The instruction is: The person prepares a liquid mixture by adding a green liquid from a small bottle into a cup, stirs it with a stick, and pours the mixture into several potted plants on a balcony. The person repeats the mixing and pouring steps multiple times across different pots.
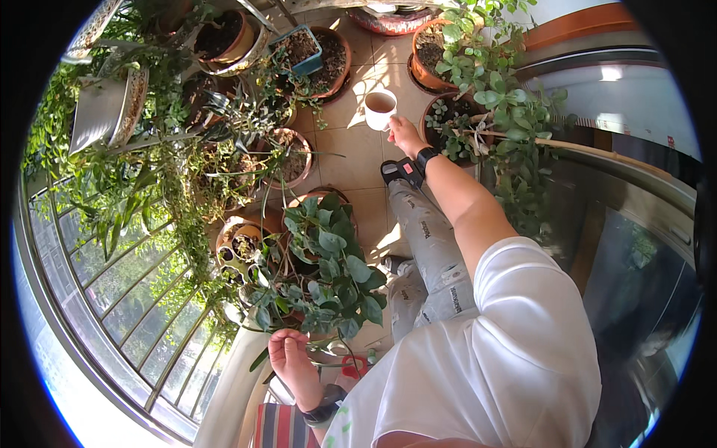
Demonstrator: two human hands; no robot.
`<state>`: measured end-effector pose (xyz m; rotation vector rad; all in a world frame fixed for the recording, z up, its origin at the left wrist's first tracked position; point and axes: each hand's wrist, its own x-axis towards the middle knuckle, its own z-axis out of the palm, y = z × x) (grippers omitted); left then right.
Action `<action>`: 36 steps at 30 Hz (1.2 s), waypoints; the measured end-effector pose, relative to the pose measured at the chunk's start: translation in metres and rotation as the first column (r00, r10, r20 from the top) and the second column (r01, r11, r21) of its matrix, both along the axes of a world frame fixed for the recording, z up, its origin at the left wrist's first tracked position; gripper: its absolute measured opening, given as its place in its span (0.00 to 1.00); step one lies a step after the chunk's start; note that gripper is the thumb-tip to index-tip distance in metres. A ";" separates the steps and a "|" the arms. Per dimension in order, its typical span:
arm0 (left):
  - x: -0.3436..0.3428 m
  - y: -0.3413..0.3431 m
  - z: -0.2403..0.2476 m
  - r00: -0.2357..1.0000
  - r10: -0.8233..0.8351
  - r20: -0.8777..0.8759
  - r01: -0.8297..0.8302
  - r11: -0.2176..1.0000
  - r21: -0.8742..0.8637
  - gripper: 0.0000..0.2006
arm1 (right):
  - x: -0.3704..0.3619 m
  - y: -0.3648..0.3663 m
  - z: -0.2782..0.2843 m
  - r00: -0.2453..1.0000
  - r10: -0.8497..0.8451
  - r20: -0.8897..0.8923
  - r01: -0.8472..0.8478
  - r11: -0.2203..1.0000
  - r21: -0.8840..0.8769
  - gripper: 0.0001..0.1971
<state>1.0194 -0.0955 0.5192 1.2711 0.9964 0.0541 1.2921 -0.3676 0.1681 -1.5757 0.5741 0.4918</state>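
One white mug [376,120] stands out to the far centre over the tiled floor [336,149], its handle gripped in the right hand [407,137]; it is plain, rounded, roughly upright and holds a brown liquid [381,102] below the rim. The left hand [291,361] is near, fingers curled close together beside the broad leaves [328,257] of a plant; whether they pinch anything I cannot tell. One dark band circles each wrist, two in all. Left of the mug, one blue tub [308,66] holds dry, brownish matter, next to a clay pot [347,69] with dark soil. Nearer on the left, a round pot [305,169] holds mostly bare soil; at far left, a yellowish pot [238,46] holds dark soil. Right of the mug are two pots: the farther, an orange pot [424,75], has soil and stems, and the nearer holds low green plants beside the right hand. One striped cushion [281,427] lies near left.
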 end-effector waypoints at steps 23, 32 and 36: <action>-0.423 -0.053 -0.025 0.824 0.564 -0.056 -0.561 0.825 0.064 0.07 | -0.280 -0.049 0.197 0.805 0.451 0.386 -0.492 0.870 0.010 0.09; -0.529 -0.108 -0.071 0.648 0.757 -0.086 -0.760 0.650 -0.011 0.08 | -0.326 0.004 0.272 0.287 0.696 0.658 -0.869 0.478 -0.127 0.12; -0.589 -0.128 -0.092 0.561 0.818 -0.126 -0.826 0.562 -0.031 0.07 | -0.383 0.052 0.291 -0.130 0.737 0.663 -0.936 0.129 -0.327 0.12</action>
